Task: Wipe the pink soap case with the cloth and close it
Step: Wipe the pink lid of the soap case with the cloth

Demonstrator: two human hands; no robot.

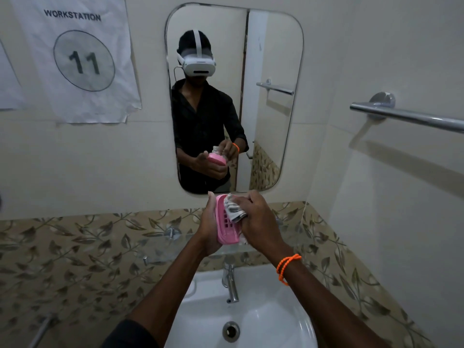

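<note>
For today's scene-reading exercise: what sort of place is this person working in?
Most likely a bathroom: a white sink with a tap, a wall mirror above it, and a towel rail on tiled walls.

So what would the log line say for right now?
step: wiping | left hand: holds pink soap case | right hand: presses cloth inside | case: open | over sink

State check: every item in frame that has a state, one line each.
soap case: open, slotted inside facing the camera, held upright in the air
cloth: bunched, pressed inside the case
left hand: gripping the case from behind
right hand: closed on the cloth
tap: no water running
basin: drain open, no standing water
towel rail: nothing hanging on it
</note>
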